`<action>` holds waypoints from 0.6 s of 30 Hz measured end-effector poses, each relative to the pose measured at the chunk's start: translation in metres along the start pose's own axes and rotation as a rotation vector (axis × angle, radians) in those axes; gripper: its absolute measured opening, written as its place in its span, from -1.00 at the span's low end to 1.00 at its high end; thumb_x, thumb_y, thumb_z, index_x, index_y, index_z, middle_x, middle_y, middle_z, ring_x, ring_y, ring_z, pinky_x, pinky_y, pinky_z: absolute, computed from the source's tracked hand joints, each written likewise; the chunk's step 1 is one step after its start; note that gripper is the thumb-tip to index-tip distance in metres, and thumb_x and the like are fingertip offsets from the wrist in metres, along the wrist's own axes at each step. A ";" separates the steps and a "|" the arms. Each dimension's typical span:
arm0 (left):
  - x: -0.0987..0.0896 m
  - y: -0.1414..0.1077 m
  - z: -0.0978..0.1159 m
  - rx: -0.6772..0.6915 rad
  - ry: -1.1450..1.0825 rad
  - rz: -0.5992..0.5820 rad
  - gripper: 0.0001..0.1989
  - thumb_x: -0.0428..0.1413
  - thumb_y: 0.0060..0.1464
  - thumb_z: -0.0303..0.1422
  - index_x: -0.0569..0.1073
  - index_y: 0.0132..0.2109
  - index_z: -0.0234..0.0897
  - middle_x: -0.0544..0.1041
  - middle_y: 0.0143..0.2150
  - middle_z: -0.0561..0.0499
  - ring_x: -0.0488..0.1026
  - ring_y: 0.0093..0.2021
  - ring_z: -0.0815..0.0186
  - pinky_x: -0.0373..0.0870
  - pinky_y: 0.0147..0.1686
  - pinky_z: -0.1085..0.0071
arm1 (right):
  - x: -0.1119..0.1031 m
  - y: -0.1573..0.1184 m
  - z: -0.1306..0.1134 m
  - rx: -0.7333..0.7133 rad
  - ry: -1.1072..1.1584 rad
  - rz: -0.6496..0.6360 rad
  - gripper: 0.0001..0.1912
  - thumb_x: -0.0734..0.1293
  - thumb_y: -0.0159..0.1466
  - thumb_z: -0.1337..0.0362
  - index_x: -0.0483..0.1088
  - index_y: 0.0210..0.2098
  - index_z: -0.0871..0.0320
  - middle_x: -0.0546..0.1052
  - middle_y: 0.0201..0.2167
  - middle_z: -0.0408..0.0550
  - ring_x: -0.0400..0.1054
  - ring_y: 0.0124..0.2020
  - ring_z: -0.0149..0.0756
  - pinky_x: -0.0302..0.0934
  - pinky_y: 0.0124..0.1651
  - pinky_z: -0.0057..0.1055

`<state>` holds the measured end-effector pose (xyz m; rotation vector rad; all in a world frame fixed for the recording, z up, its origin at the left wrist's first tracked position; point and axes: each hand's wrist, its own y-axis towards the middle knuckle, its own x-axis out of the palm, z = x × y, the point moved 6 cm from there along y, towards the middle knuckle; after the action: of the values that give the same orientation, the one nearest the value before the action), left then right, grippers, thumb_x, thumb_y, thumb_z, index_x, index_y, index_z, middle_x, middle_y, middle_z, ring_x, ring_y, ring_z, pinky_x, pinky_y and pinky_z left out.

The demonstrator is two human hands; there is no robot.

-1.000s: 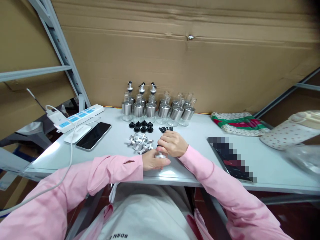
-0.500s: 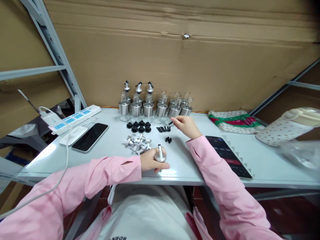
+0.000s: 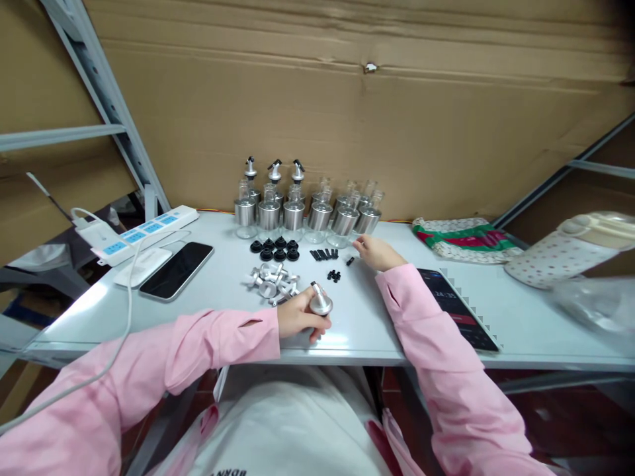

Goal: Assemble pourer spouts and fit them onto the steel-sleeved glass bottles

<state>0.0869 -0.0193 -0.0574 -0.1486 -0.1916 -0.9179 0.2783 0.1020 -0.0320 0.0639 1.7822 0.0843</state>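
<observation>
My left hand [image 3: 300, 316] is closed around a silver pourer spout [image 3: 321, 303] with a black tip, tilted, near the table's front edge. Farther back, my right hand [image 3: 380, 252] is low over the table with its fingers drawn together; no part shows in them. Just left of its fingertips is a single small black piece [image 3: 350, 262], apart from the hand. A row of similar black pieces [image 3: 324, 254] lies further left, with tiny black parts [image 3: 334, 276] in front. Silver spout parts [image 3: 270, 283] are heaped beside my left hand, behind them black stoppers [image 3: 280, 254].
Glass bottles with steel sleeves [image 3: 294, 217] stand at the back, several close together, some topped with pourers. On the left are a phone [image 3: 176, 271], a power strip [image 3: 149, 235] and a cable. A tablet with a timer [image 3: 461, 314], patterned cloth [image 3: 466, 239] and spotted flask [image 3: 555, 254] occupy the right.
My right hand has let go of the small black piece and shifted slightly right. The spout in my left hand has tipped over a little.
</observation>
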 end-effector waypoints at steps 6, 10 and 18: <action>0.000 0.000 0.002 0.014 -0.017 -0.002 -0.65 0.15 -0.21 -0.42 0.08 -0.35 -0.26 0.38 -0.56 0.22 0.30 -0.70 0.53 0.24 -0.53 0.47 | 0.009 -0.003 -0.018 -0.150 0.115 -0.109 -0.67 0.09 0.09 0.55 0.44 -0.31 0.28 0.55 -0.38 0.04 0.39 -0.36 -0.36 0.22 -0.21 -0.47; 0.001 0.002 0.003 0.023 -0.023 -0.017 -0.69 0.13 -0.21 -0.46 0.12 -0.35 -0.29 0.38 -0.52 0.20 0.33 -0.69 0.53 0.22 -0.50 0.46 | 0.009 -0.003 -0.024 -0.255 0.203 -0.037 -0.59 0.09 0.02 0.61 0.40 -0.22 0.30 0.54 -0.37 0.03 0.39 -0.37 -0.38 0.24 -0.22 -0.46; -0.001 0.003 -0.002 0.021 -0.115 -0.052 -0.62 0.08 -0.24 -0.52 0.14 -0.22 -0.27 0.37 -0.53 0.22 0.36 -0.68 0.51 0.27 -0.38 0.40 | 0.012 -0.002 -0.026 -0.298 0.280 -0.023 -0.52 0.08 -0.04 0.65 0.35 -0.18 0.28 0.56 -0.35 0.01 0.43 -0.29 -0.34 0.25 -0.12 -0.40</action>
<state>0.0887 -0.0174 -0.0597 -0.1777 -0.3134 -0.9594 0.2505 0.1005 -0.0385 -0.1912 2.0297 0.3558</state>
